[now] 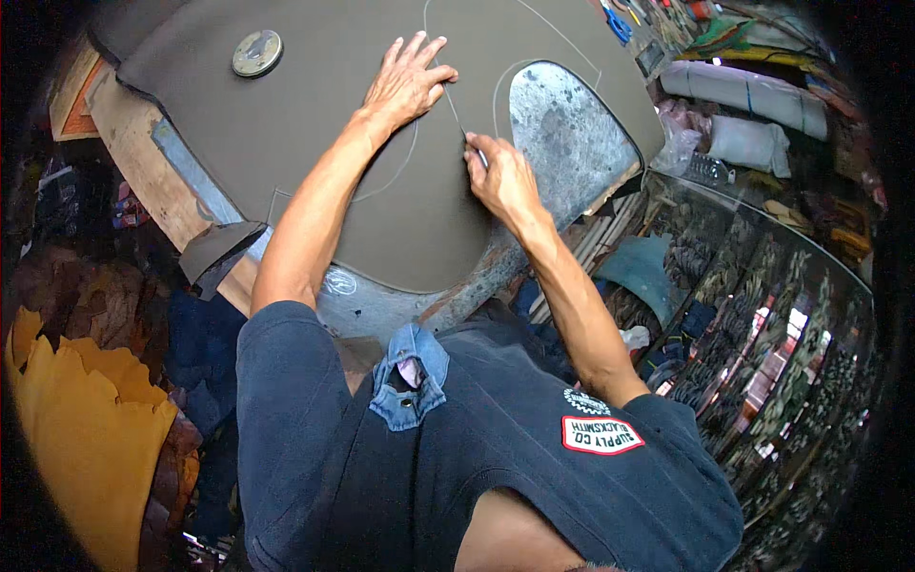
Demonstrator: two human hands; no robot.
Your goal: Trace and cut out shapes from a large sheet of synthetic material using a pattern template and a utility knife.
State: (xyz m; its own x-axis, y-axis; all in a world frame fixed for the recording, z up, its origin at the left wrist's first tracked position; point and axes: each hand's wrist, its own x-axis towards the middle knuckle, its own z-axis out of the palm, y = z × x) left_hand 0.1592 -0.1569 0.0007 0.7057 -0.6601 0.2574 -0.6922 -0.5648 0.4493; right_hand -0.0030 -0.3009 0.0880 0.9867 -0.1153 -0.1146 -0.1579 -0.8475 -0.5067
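Observation:
A large dark olive-brown sheet, which looks like leather (286, 124), covers much of the worktable, with thin pale curved outlines drawn on it. My left hand (405, 88) lies flat on the sheet with its fingers spread, beside one of these lines. To its right, my right hand (503, 181) grips a slim pen-like tool (482, 158). The tip of that tool meets the sheet at the lower end of a pale line. Whether it is a blade or a marker I cannot tell, since my fingers hide most of it.
A round metal disc-like object (256, 53) rests on the sheet at the far left. Bare grey tabletop (572, 119) shows through a rounded cut-out. Blue-handled scissors (618, 26) lie at the far right. Wrapped rolls (748, 95) stand beyond the table; yellow hide (86, 419) hangs lower left.

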